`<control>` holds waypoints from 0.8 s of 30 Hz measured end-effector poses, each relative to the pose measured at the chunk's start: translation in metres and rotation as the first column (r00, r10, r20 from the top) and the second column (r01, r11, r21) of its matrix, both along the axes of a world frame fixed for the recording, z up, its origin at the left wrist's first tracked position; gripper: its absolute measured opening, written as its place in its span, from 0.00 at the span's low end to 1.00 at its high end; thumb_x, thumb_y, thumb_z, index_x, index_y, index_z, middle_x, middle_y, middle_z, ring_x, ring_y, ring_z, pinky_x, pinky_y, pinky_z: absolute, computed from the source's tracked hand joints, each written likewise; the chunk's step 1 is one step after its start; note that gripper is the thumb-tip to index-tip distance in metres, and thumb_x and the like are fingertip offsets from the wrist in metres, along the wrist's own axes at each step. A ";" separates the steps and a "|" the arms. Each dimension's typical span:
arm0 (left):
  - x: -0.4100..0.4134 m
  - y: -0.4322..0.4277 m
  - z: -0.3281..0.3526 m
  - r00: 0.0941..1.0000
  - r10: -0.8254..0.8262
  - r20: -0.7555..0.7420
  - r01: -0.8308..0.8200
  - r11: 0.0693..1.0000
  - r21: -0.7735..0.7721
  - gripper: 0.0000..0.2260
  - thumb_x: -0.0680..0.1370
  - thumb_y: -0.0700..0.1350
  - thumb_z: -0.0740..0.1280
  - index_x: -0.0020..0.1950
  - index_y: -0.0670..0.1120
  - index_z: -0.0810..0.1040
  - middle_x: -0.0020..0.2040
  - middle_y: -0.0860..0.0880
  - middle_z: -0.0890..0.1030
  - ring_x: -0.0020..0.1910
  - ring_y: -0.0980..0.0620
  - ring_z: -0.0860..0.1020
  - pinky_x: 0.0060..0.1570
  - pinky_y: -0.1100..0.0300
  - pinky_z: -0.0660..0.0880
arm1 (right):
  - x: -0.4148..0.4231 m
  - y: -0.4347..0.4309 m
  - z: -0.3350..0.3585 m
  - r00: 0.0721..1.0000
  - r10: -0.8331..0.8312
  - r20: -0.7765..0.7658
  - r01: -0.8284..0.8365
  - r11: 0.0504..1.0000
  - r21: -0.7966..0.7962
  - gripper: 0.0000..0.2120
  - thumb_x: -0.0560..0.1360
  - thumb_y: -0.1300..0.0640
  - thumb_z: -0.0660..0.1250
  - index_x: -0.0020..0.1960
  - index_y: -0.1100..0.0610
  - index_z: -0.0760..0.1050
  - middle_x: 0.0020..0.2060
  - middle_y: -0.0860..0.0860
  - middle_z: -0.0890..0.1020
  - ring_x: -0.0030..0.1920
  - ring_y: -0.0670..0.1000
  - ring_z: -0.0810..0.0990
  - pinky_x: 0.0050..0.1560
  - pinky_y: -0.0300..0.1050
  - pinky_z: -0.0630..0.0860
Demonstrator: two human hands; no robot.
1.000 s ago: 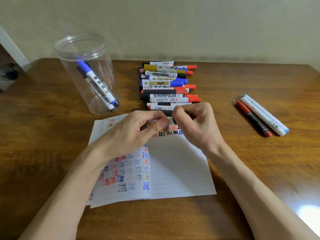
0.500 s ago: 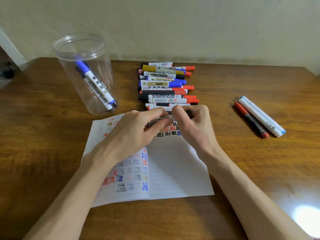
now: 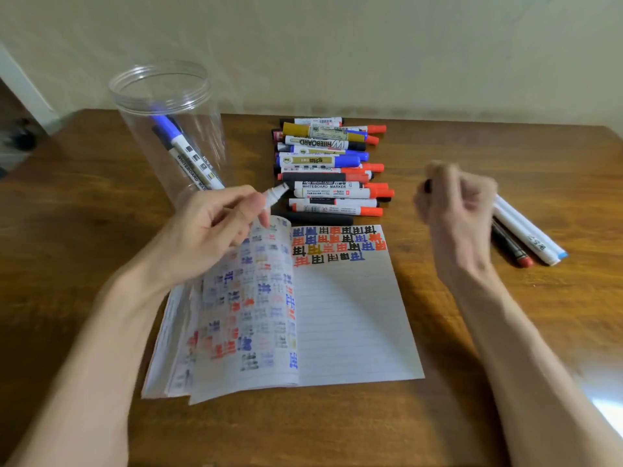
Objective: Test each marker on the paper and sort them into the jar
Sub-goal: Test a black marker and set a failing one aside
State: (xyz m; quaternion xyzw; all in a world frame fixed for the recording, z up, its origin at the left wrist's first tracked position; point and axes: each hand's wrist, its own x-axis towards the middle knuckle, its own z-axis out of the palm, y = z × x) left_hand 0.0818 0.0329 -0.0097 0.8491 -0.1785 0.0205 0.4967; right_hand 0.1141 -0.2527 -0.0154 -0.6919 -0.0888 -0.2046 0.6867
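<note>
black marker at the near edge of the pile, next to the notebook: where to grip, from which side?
Probably mid-barrel, coming from above on the notebook side. The black marker lies flat and crosswise; its near flank is open toward the notebook, while the far flank sits close against a red-capped marker, leaving little room there.

One wide-angle view from the person's head looks forward and down across the table (image 3: 67, 203) toward the wall (image 3: 371, 45). It sits close: both forearms enter from the bottom corners. At mid-frame the left hand (image 3: 209, 230) pinches a marker (image 3: 274, 193), and the blurred right hand (image 3: 455, 203) curls on a dark cap (image 3: 428, 187). The notebook (image 3: 347, 315) lies nearer than the fingers, the marker pile (image 3: 330, 163) and jar (image 3: 168, 129) beyond them.
</note>
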 end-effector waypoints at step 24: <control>0.000 -0.049 -0.013 0.991 0.121 0.063 -0.120 0.992 -0.025 0.15 0.75 0.50 0.76 0.61 0.53 0.82 0.52 0.58 0.85 0.54 0.56 0.84 0.53 0.53 0.83 | -0.011 0.035 -0.023 0.738 0.493 -0.461 -0.524 0.849 0.069 0.14 0.82 0.52 0.70 0.53 0.64 0.83 0.47 0.56 0.88 0.48 0.53 0.87 0.52 0.47 0.80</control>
